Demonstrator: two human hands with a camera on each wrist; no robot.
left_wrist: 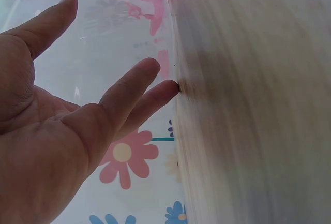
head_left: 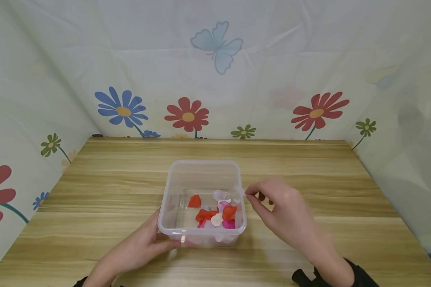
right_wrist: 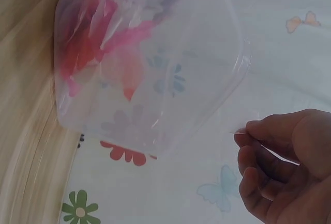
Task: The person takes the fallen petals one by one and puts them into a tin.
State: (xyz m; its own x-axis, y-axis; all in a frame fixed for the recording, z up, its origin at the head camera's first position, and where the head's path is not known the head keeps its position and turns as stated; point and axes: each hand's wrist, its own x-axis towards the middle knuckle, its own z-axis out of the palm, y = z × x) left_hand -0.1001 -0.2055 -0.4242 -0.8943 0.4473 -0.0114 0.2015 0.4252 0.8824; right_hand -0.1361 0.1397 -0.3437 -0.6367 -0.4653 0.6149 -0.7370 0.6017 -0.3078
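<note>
A clear plastic box (head_left: 201, 231) stands upright on the table, with loose flower petals (head_left: 229, 213) in red, pink, magenta and white inside, mostly toward its right side. My left hand (head_left: 138, 249) rests at the box's near left corner. In the left wrist view its thumb and fingers (left_wrist: 129, 87) are spread and fairly straight against the box wall. Just outside the right rim, my right hand (head_left: 281, 207) pinches a small, thin pale petal (right_wrist: 238, 132) between thumb and index finger. Its other fingers are loosely curled.
The wood-grain table (head_left: 122, 171) extends around the box on all sides. A white curtain (head_left: 258, 91) printed with flowers and a butterfly encloses the back and both sides. A dark sleeve (head_left: 359, 275) shows at the right wrist.
</note>
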